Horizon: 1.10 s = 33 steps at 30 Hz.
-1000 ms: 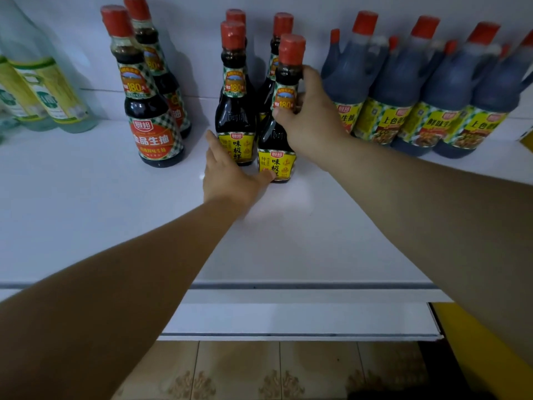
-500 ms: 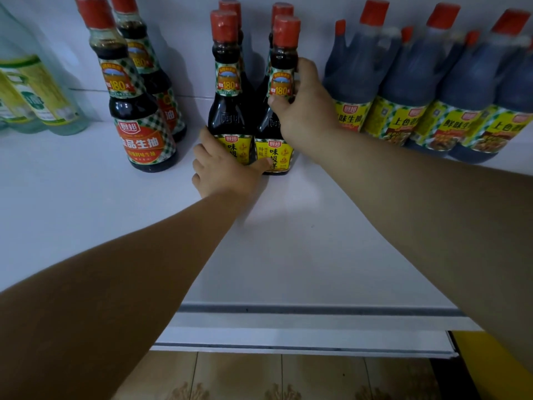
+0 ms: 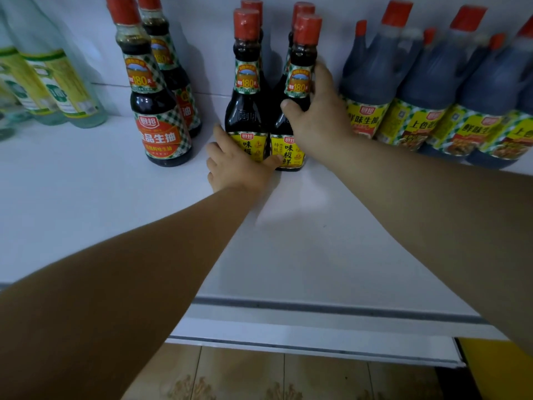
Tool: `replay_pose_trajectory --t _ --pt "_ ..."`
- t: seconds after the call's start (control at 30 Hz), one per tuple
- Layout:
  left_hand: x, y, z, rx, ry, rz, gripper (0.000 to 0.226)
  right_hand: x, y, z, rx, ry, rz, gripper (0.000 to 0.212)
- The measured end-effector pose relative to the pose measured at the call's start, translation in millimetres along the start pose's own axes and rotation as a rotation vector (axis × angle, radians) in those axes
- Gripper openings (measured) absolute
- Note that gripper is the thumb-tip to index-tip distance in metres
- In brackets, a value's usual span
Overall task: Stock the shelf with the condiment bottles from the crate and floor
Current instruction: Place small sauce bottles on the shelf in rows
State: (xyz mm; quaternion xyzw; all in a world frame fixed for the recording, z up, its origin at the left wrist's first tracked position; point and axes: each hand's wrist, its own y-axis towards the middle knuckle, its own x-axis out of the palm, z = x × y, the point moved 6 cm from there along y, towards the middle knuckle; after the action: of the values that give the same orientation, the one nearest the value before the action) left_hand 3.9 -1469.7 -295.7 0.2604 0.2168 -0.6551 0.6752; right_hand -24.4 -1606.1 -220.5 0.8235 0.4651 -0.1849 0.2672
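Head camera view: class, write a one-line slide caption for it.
Right hand grips one sauce bottle, left hand touches the bottle beside it, on a white shelf.
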Motion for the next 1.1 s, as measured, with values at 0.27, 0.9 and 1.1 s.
replay_pose_trajectory --t 0.27,0.9,1.1 --pt "-39 -34 -19 0.098 0.004 -0.374 0.079 -11 -52 -24 0.072 -0.126 -0.056 0.051" --pt "-368 -109 -235 -0.003 0.131 -0.62 0.073 184 -239 -267 0.016 -0.333 -0.51 0.06" --pt "-422 -135 -345 -0.188 0.256 -0.545 0.073 306 -298 -280 -0.052 -0.267 -0.769 0.062"
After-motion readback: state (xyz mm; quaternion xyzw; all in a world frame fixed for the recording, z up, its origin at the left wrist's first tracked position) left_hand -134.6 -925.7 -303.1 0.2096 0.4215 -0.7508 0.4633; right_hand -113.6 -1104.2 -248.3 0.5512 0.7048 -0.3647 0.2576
